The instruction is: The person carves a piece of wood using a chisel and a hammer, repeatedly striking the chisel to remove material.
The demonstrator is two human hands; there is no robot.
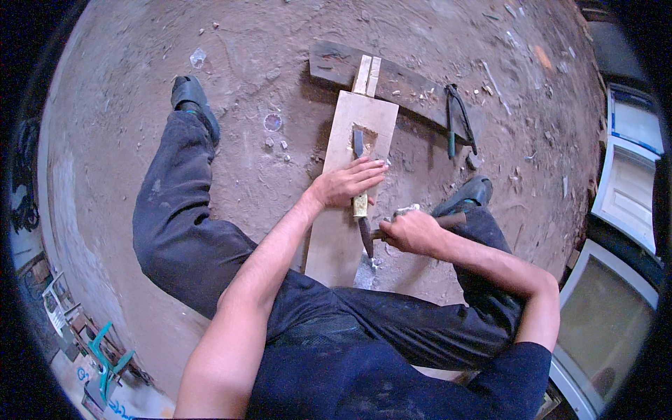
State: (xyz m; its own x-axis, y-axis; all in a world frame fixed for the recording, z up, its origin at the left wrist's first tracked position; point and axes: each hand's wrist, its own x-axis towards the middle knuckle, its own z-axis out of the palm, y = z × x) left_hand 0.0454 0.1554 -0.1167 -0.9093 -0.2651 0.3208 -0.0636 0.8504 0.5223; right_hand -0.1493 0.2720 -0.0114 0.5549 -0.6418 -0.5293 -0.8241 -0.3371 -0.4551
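Observation:
A pale wooden board (336,245) stretches away from me between my legs. Near its far end is a rough cut recess (369,133) with wood chips in it. The blade of a chisel (358,143) points into this recess, and its yellowish handle runs back toward me. My left hand (348,183) lies across the chisel, fingers extended over it and thumb showing on the near side. My right hand (411,232) is closed round the wooden handle of a hammer (366,238), whose dark head is at the butt of the chisel.
A dark plank (413,91) lies crosswise under the board's far end. Pincers (458,119) with one green handle lie at its right. Shavings and stones litter the dirt floor (259,63). White-framed panels (609,315) stand at right; a green frame (105,360) is lower left.

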